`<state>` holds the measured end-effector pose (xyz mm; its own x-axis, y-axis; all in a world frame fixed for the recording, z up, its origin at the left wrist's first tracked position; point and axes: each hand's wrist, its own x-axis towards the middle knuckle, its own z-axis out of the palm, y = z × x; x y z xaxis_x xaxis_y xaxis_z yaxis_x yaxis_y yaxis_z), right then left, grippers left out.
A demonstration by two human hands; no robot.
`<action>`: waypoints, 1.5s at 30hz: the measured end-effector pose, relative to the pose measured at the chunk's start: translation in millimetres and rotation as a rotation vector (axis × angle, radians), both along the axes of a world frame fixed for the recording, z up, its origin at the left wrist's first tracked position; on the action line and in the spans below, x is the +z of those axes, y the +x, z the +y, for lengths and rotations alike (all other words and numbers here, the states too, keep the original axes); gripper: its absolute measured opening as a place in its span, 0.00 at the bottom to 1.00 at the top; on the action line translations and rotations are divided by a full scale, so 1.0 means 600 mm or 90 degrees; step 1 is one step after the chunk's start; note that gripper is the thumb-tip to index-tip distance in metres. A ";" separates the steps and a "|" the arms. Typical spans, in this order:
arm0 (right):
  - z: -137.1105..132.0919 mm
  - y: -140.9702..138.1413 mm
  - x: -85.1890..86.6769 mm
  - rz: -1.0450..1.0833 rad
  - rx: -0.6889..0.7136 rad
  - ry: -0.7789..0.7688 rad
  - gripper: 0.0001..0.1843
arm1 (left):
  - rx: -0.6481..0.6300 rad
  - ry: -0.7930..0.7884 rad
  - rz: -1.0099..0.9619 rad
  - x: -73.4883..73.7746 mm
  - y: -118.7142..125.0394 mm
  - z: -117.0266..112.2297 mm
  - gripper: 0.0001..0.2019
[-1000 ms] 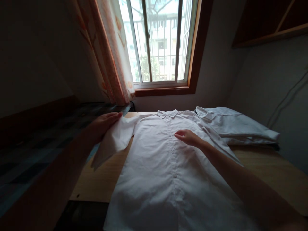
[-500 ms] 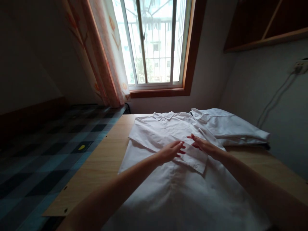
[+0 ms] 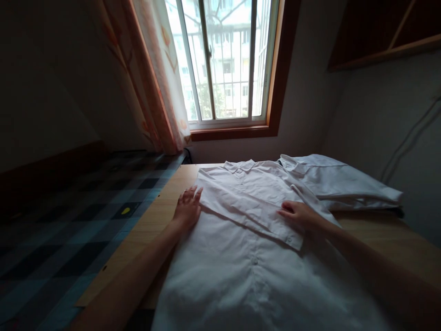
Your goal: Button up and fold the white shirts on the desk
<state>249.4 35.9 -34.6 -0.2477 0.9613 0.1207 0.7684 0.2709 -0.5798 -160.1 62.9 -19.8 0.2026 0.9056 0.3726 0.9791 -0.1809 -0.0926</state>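
A white long-sleeved shirt [image 3: 220,262] lies front up, its collar towards the window and a button line down the middle. One sleeve [image 3: 241,204] is folded slantwise across the chest, its cuff pointing to the lower right. At the shirt's left edge, by the shoulder fold of that sleeve, rests my left hand [image 3: 188,209], open with fingers spread. My right hand [image 3: 296,214] is at the upper edge of the sleeve near the cuff, its thumb and fingers closed together on the cloth.
Under the shirt is a light wooden board [image 3: 138,230]. A folded white garment [image 3: 344,181] lies at the back right. To the left stretches a checked cloth [image 3: 79,220] on a bed-like surface. Ahead are a window [image 3: 227,69] and a curtain [image 3: 151,82]; a cable hangs on the right wall.
My left hand has moved left from above the chest to the shirt's left edge. My right hand has come down onto the sleeve, and its fingers have closed. The view has shifted slightly.
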 end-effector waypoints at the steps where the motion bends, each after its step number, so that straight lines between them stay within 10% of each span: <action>1: 0.002 -0.002 0.005 0.018 -0.008 0.008 0.21 | 0.036 -0.002 -0.001 -0.004 -0.011 0.009 0.32; 13: 0.000 0.022 0.090 0.495 -0.172 -0.075 0.29 | 0.106 -0.013 -0.065 -0.040 -0.037 0.057 0.27; 27: -0.025 0.061 -0.019 -0.145 -0.184 0.074 0.18 | 0.165 -0.035 -0.021 0.014 0.023 0.100 0.20; 45: -0.025 0.090 -0.003 -0.168 -0.193 0.051 0.14 | 0.060 -0.039 0.128 0.010 0.009 0.107 0.22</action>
<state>303.3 20.6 -36.2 0.0138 0.9857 0.1681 0.9398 0.0447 -0.3388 -154.5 127.1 -14.0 0.1810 0.9437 0.2770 0.9550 -0.1013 -0.2789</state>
